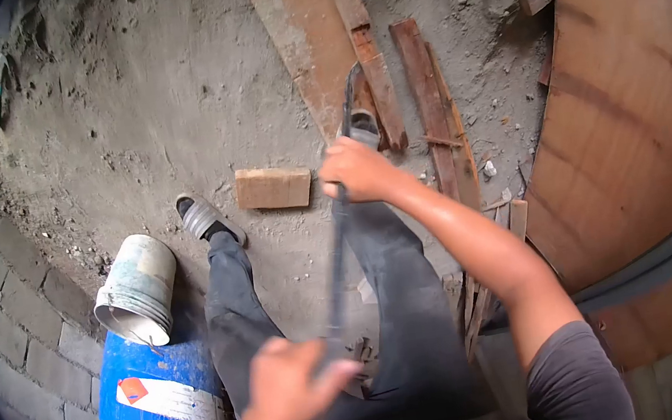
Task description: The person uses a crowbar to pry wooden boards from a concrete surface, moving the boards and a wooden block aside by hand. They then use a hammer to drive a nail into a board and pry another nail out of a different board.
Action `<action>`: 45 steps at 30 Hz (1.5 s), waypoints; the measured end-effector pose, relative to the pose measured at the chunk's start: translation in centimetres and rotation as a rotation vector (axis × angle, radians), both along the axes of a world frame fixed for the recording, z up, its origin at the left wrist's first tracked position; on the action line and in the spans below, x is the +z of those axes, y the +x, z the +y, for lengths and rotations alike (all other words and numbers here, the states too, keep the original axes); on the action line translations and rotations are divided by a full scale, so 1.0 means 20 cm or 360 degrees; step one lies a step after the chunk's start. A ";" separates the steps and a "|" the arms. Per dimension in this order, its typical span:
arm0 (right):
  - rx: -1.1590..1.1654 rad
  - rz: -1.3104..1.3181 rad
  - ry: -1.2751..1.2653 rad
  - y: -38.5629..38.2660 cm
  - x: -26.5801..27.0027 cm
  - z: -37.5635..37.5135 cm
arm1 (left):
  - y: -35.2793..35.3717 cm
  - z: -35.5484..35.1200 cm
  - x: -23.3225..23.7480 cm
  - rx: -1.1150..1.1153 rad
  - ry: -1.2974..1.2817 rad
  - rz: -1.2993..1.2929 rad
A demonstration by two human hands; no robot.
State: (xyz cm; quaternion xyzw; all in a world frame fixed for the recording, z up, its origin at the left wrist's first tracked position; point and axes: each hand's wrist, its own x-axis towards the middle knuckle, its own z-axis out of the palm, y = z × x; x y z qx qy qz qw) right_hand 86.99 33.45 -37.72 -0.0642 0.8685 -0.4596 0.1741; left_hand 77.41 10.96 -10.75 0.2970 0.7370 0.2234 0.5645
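Note:
A long dark crowbar (338,261) with a curved upper end runs down the middle of the head view. My right hand (354,170) is closed around its upper part, above my right leg. My left hand (292,384), blurred by motion, is close to the bar's lower end, with thumb and fingers apart. The curved tip overlaps the wooden boards (373,76) beside my right foot. A small wooden block (274,188) lies on the ground between my feet, to the left of my right hand.
On the left, a white bucket (139,276) lies tipped against a blue drum (162,406), beside a grey block wall (30,322). Plywood (626,135) leans at the right. Loose planks (427,94) and rubble lie on the sandy ground (124,111).

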 end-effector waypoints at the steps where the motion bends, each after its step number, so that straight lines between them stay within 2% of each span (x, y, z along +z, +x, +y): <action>1: -0.0094 0.0015 0.0084 -0.05 -0.11 -0.26 | -0.11 -0.37 -0.18 0.0149 -0.0157 0.0155; 3: -0.0182 -0.0009 0.0155 -0.16 -0.21 -0.65 | -0.21 -0.77 -0.33 0.0383 -0.0318 0.0215; 4: -0.0166 -0.0039 0.0160 -0.23 -0.26 -0.80 | -0.23 -0.95 -0.39 0.0637 -0.0296 0.0335; 7: -0.0122 -0.0001 0.0122 -0.38 -0.35 -1.18 | -0.38 -1.44 -0.54 0.0764 -0.0457 0.0314; 10: -0.0214 0.0056 0.0125 -0.48 -0.42 -1.36 | -0.43 -1.65 -0.67 0.0802 -0.0349 0.0343; 13: -0.0205 0.0095 0.0198 -0.52 -0.43 -1.34 | -0.41 -1.78 -0.76 0.0907 -0.0263 0.0341; 16: -0.0113 0.0035 0.0328 -0.56 -0.49 -1.23 | -0.41 -1.72 -0.92 0.0965 -0.0173 0.0430; 18: -0.0195 0.0037 0.0305 -0.52 -0.59 -1.10 | -0.43 -1.56 -1.05 0.0882 -0.0295 0.0464; 20: -0.0115 -0.0043 0.0408 -0.46 -0.68 -0.86 | -0.36 -1.37 -1.25 0.0982 -0.0252 0.0633; 21: -0.0169 0.0163 0.0419 -0.37 -0.74 -0.67 | -0.30 -1.29 -1.29 0.0949 -0.0249 0.0609; 23: -0.0084 0.0153 0.0357 -0.30 -0.75 -0.60 | -0.23 -1.17 -1.33 0.1054 -0.0320 0.0559; 24: 0.0011 0.0154 0.0318 -0.32 -0.78 -0.58 | -0.23 -1.14 -1.32 0.0832 -0.0110 0.0540; 26: -0.0031 0.0060 0.0275 -0.28 -0.75 -0.61 | -0.26 -1.11 -1.26 0.0802 -0.0167 0.0542; 28: -0.0090 0.0164 0.0194 -0.30 -0.69 -0.53 | -0.24 -1.00 -1.16 0.0808 -0.0212 0.0590; 30: -0.0076 0.0143 0.0141 -0.24 -0.55 -0.44 | -0.16 -0.83 -0.91 0.0909 -0.0449 0.0601; 31: -0.0055 0.0173 0.0117 -0.26 -0.49 -0.36 | -0.12 -0.72 -0.78 0.0782 -0.0355 0.0664; 33: -0.0112 0.0237 0.0010 -0.18 -0.35 -0.23 | 0.00 -0.45 -0.49 0.0792 -0.0289 0.0675; 36: -0.0226 0.0223 -0.0044 -0.05 -0.12 0.05 | 0.12 0.09 -0.12 0.0394 -0.0014 0.0722; 38: -0.0230 0.0202 0.0023 0.04 0.04 0.26 | 0.23 0.38 0.08 0.0250 -0.0009 0.0398; 40: -0.0263 0.0227 0.0093 0.07 0.14 0.39 | 0.35 0.58 0.12 0.0389 0.0315 0.0167; 41: -0.0286 0.0164 0.0057 0.09 0.17 0.42 | 0.36 0.59 0.12 0.0394 0.0343 0.0174; 43: -0.0275 0.0105 0.0048 0.09 0.18 0.38 | 0.37 0.56 0.12 0.0404 0.0313 0.0157; 45: -0.0204 0.0082 0.0105 0.03 0.18 0.27 | 0.30 0.35 0.08 0.0336 0.0235 0.0153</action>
